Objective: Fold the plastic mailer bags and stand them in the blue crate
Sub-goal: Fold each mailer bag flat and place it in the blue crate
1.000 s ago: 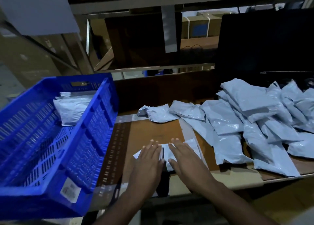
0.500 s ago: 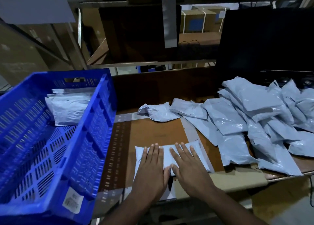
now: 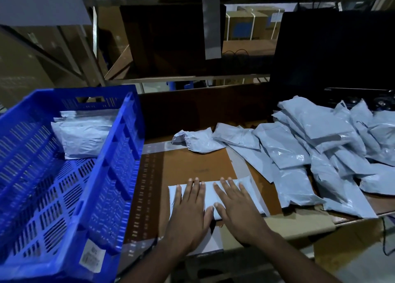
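A pale grey mailer bag (image 3: 209,194) lies flat on the cardboard-covered table near its front edge. My left hand (image 3: 190,210) presses its left half with straight fingers, and my right hand (image 3: 237,205) presses its right half the same way. The blue crate (image 3: 102,175) stands at the left, tilted toward me. Folded mailer bags (image 3: 83,137) stand against its far wall. A heap of several unfolded mailer bags (image 3: 316,154) covers the right side of the table.
A crumpled bag (image 3: 196,141) lies at the middle back of the table. Behind the heap stands a dark monitor (image 3: 333,54). Metal shelving (image 3: 183,78) with cardboard boxes rises behind the table. A white label (image 3: 92,256) sits on the crate's near wall.
Both hands have slid apart and forward over the bag, flattening it; more of the bag now shows between and beside them. The view has shifted slightly.
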{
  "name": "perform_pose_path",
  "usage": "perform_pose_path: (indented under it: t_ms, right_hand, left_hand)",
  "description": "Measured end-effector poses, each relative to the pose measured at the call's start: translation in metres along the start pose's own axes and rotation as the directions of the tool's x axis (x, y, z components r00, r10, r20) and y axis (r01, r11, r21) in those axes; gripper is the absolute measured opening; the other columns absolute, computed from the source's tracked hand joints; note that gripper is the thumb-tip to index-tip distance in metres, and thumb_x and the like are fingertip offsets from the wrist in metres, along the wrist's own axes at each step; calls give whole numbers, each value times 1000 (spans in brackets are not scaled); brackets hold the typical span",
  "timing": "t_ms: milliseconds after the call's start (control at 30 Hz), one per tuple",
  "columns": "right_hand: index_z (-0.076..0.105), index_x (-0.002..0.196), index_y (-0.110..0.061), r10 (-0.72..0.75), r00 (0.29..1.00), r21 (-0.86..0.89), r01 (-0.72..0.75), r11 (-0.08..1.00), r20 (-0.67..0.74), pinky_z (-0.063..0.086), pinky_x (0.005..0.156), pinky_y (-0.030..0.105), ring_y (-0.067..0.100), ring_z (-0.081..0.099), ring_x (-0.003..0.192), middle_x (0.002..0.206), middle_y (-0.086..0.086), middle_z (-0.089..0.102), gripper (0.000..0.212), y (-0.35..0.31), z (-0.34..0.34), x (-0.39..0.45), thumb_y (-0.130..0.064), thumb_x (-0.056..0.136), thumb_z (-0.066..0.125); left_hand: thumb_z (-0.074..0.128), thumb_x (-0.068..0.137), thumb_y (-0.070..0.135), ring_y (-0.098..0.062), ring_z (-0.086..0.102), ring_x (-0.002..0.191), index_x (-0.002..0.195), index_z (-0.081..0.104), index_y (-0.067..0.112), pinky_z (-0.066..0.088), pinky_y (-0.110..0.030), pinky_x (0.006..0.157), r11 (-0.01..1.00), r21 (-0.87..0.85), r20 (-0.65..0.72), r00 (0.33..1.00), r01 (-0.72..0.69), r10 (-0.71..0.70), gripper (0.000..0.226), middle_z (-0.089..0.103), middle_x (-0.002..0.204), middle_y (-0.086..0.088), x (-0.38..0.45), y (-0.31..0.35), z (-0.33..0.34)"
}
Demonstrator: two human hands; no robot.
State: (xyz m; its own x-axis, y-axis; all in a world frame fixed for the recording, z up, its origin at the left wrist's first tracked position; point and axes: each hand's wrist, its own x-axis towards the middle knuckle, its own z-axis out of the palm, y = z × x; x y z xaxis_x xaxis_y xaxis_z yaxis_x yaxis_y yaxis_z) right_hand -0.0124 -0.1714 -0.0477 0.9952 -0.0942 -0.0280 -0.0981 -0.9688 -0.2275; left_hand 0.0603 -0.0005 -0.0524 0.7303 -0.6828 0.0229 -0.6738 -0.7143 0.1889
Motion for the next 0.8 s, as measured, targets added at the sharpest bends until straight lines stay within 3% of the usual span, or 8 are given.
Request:
perform_pose_path:
  t_ms: [100, 267, 367, 433, 500, 633, 800]
  right_hand:
    - [6, 160, -33, 21, 999, 22, -20, 1000, -26, -23, 117, 29, 5, -19, 149, 164, -12, -11, 60, -3, 2, -8, -55, 105, 12]
    - [4, 161, -29, -19, 998, 55, 16, 998, 55, -12, 123, 35, 9, -15, 152, 163, -10, -12, 89, 0, -7, 2, -69, 84, -20]
    - [11, 160, -28, -2, 997, 225, -14, 974, 72, -9, 122, 28, 6, -8, 152, 161, -16, -8, 74, 3, -16, 2, -64, 96, 7]
    - [14, 160, -26, 39, 999, 251, -36, 967, -6, -3, 121, 24, 3, -2, 152, 163, -16, -1, 61, 6, -20, 1, -52, 106, 24]
    - [12, 160, -24, 63, 995, 124, -53, 991, -77, -1, 124, 30, 6, -1, 153, 167, -10, 5, 66, 10, -20, 3, -57, 104, 14]
    - [3, 161, -21, 84, 996, -7, -84, 996, -24, -7, 125, 37, 12, -6, 154, 168, -2, -1, 94, 10, -4, 2, -66, 83, -25]
    - [-4, 159, -33, 137, 989, 47, -135, 990, -47, -7, 124, 36, 11, -19, 150, 166, -6, -16, 89, 13, -4, -2, -74, 82, -23]
  left_hand:
    - [-20, 92, 63, -14, -16, 155, 163, 1, 19, -6, -48, 125, 1000, -5, 18, 1000, -11, 11, 86, -8, 170, 0, -6, 4, -2]
    - [-5, 90, 59, -14, -9, 156, 163, 6, 17, -10, -43, 125, 1000, 3, 35, 999, 7, -8, 84, 0, 171, -2, 2, 0, -5]
    - [-10, 84, 61, -11, -16, 155, 163, 0, 19, -13, -41, 125, 999, -38, 73, 997, 14, -11, 90, -8, 170, 0, 1, 3, -11]
    - [-7, 85, 60, -11, -17, 154, 162, -1, 19, -12, -42, 125, 999, -43, 51, 999, 13, -11, 88, -9, 170, 1, 0, 6, -17]
    - [-2, 88, 57, -12, -18, 154, 162, -1, 19, -10, -47, 125, 1000, 3, 10, 1000, 4, -4, 84, -9, 170, 1, 3, 7, -20]
    - [-2, 90, 58, -11, -16, 155, 163, 3, 18, -10, -52, 124, 1000, 25, 29, 999, -13, 12, 83, -4, 171, 1, 5, 8, -12]
    - [8, 93, 66, -17, -23, 153, 162, 1, 25, -12, -47, 125, 998, -42, 6, 999, 37, -37, 81, -12, 170, 4, 1, 1, -4]
